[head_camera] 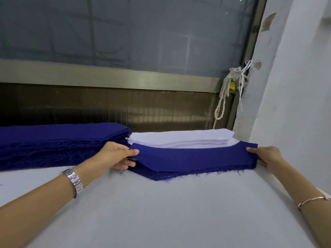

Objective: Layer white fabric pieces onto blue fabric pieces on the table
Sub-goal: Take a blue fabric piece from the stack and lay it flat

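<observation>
On the table (pixel 161 212): left hand (pixel 116 154) grasps blue fabric piece (pixel 193 158) at 9 o'clock, right hand (pixel 265 156) at 3 o'clock.

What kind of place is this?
Probably a garment workshop's cutting or sorting table: the left hand and right hand hold a stack of blue cut pieces with frayed edges, a stack of white cut pieces lies behind it, and a large blue fabric pile sits to the left.
</observation>
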